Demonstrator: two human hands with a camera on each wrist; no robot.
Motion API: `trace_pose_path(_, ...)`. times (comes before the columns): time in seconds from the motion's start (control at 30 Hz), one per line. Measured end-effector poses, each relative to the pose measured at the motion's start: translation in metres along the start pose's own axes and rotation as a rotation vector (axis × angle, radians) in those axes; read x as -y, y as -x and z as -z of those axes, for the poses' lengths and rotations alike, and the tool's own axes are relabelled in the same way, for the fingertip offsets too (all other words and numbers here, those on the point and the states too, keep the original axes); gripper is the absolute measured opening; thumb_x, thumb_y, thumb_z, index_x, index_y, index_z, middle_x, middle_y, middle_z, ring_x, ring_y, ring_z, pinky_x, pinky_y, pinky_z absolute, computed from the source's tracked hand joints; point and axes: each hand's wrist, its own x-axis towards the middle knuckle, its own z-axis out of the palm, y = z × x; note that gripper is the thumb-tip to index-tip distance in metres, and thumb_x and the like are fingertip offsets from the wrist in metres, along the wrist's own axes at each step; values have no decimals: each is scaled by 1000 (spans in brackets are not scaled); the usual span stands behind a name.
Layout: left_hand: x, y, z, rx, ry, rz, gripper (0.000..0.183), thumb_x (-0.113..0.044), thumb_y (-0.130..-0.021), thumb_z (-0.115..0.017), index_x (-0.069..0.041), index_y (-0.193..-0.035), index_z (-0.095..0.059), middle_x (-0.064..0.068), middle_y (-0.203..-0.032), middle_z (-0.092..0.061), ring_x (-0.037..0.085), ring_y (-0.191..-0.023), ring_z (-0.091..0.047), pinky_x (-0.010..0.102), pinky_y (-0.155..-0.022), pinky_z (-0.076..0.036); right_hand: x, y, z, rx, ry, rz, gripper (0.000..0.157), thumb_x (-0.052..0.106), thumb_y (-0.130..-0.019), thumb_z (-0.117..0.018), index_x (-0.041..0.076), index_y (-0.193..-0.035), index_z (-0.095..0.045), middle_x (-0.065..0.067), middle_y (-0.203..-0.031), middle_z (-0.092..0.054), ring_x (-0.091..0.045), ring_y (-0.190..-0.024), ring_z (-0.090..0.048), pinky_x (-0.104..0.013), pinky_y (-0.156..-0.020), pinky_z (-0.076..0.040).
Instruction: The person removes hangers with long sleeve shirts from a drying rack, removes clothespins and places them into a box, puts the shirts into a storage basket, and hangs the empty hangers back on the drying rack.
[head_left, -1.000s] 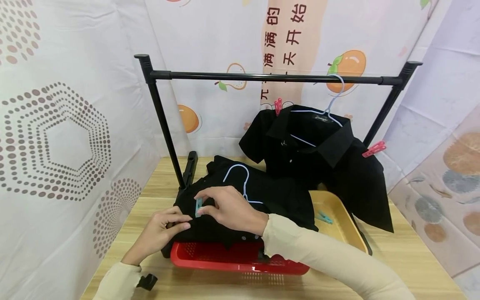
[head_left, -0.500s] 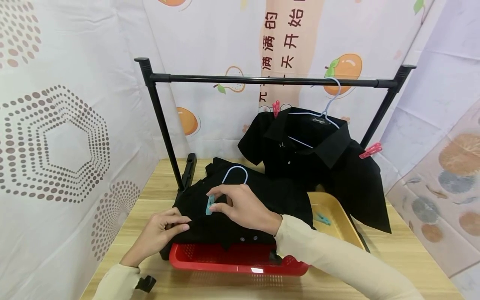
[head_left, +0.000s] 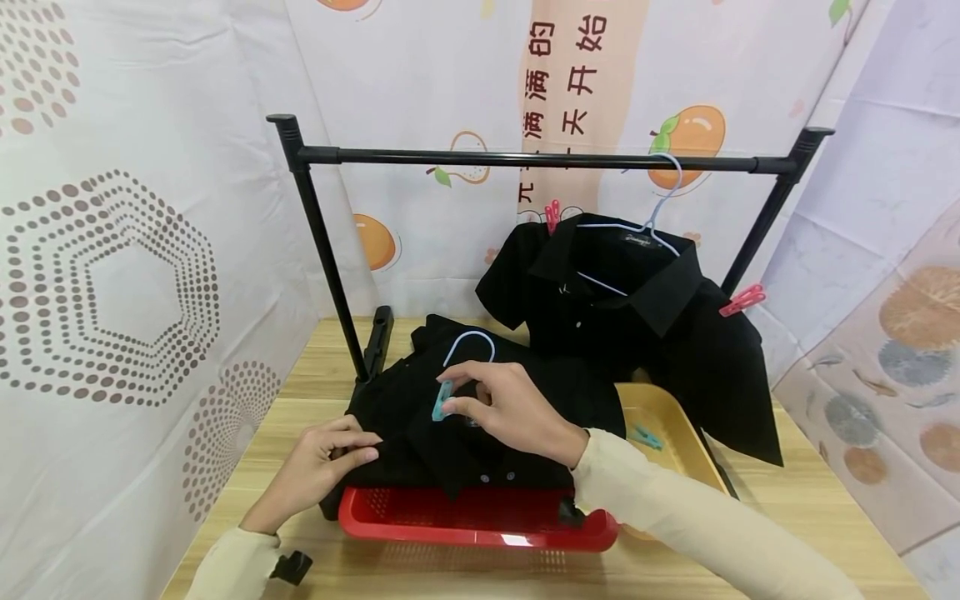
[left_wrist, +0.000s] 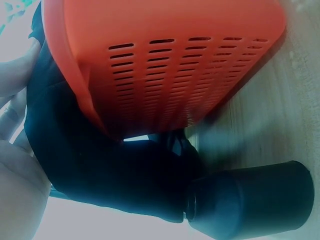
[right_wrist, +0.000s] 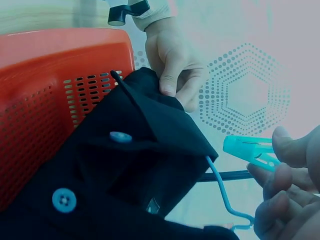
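A black shirt lies across the red basket, the pale blue hook of a hanger sticking up from it. My left hand pinches the shirt's left edge between thumb and fingers. Between the thumb and fingertips of my right hand is a teal clothespin, held above the collar. The right wrist view shows this clothespin apart from the cloth, beside the hanger hook. In the left wrist view, dark cloth drapes over the basket's side.
Behind stands a black garment rack. On its right side hangs another black shirt on a blue hanger, with pink clothespins at its shoulders. A yellow tray at right holds a teal clothespin.
My right hand has moved right with the teal clothespin, away from the left hand. The collar beneath is now more exposed. My left hand keeps its place on the shirt.
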Motion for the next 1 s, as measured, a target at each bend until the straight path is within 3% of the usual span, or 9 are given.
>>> trace_pose_path(0.1, 1, 0, 0, -1, -1, -8, 28, 14, -81, -78, -7, -100, -80, -5, -83, -63, 8, -63, -49, 22, -54, -41, -1, 3, 5, -17, -6, 1, 31, 21, -96, -75, 13, -126, -71, 6, -91, -72, -9, -54, -50, -26, -53, -45)
trace_pose_path(0.33, 1, 1, -1, -5, -1, -13, 30, 16, -79, -78, -6, -99, -80, -4, -82, -62, 8, -63, -49, 22, -54, -40, -5, 10, 15, -46, -8, -5, 30, 21, -97, -75, 11, -125, -71, 10, -85, -65, -8, -52, -45, -26, -52, -41)
trace_pose_path(0.57, 3, 1, 0, -7, -7, -12, 30, 14, -80, -78, -8, -100, -80, -5, -83, -63, 8, -63, -49, 22, -54, -41, -7, 17, 26, -85, 34, 0, 30, 19, -95, -77, 15, -124, -72, 7, -68, -55, -9, -52, -44, -27, -51, -39)
trace_pose_path(1.0, 0, 1, 0, -14, -8, 19, 27, 10, -83, -79, -10, -101, -81, -6, -84, -63, 8, -65, -50, 23, -55, -41, -15, 28, 42, -134, 70, -46, 28, 20, -95, -77, 15, -123, -73, 8, -66, -53, -10, -51, -43, -27, -49, -37)
